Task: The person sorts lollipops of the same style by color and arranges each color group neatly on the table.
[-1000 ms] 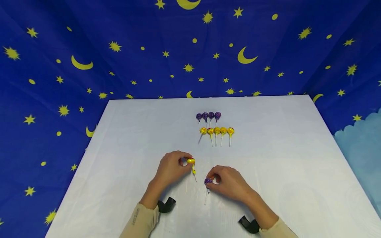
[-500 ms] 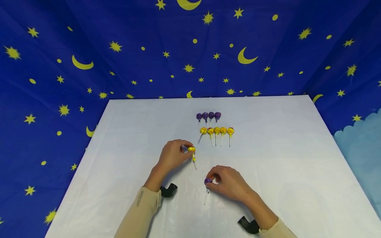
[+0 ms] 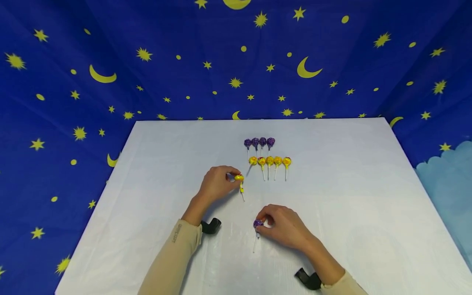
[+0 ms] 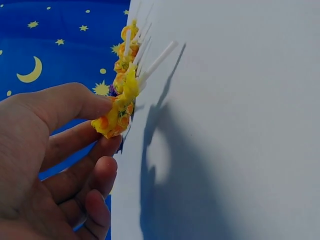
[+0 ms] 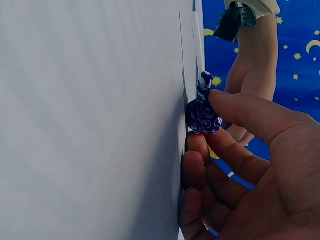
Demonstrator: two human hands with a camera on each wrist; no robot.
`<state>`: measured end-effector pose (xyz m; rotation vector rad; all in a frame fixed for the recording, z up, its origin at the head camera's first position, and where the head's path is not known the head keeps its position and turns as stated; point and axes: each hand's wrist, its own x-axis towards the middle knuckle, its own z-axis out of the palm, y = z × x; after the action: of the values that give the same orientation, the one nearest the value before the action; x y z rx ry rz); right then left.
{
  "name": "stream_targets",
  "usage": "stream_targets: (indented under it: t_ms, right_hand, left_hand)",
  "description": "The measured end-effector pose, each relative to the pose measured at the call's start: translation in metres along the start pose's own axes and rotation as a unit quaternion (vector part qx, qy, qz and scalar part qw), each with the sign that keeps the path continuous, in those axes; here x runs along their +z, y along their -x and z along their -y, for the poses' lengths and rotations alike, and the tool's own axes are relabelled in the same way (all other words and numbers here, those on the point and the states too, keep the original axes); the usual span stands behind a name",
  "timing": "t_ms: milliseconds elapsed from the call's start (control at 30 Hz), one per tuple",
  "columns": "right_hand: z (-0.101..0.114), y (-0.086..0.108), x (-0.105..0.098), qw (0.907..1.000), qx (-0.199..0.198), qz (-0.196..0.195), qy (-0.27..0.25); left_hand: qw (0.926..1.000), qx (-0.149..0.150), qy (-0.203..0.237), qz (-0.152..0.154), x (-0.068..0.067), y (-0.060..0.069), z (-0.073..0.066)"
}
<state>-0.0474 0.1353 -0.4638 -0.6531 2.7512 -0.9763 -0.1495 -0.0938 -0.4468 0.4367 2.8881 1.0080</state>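
Observation:
My left hand [image 3: 217, 183] pinches the head of a yellow lollipop [image 4: 114, 118] between thumb and fingers, its white stick pointing toward me, left of and nearer than the yellow row. In the left wrist view the stick casts a shadow on the white surface. Lower and to the right, my right hand [image 3: 284, 226] pinches a purple lollipop [image 5: 204, 116] by its wrapped head, its stick also toward me. Beyond both hands lies a row of several yellow lollipops [image 3: 270, 161], and behind that a row of several purple lollipops [image 3: 262, 141].
A white-covered table [image 3: 350, 176] lies under the hands. A blue curtain with yellow moons and stars [image 3: 184, 73] rises at the back and sides. Black camera mounts [image 3: 211, 226] sit at both wrists.
My left hand has carried its yellow lollipop away from me, nearer the yellow row. The right hand stays nearly still with the purple one. Both rows keep their places.

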Motion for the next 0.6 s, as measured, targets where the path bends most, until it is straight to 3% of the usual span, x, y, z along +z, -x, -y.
stream_targets:
  t_ms: [200,600]
  right_hand:
    - [-0.001,0.0,-0.002,1.0,-0.006,-0.003,-0.002]
    - [-0.001,0.0,0.0,0.9999,-0.005,-0.006,0.013]
  left_hand:
    - [0.9997,-0.023,-0.008,-0.004,0.0,-0.007,-0.002]
    - [0.9993,-0.025,-0.004,-0.026,0.0,-0.022,0.004]
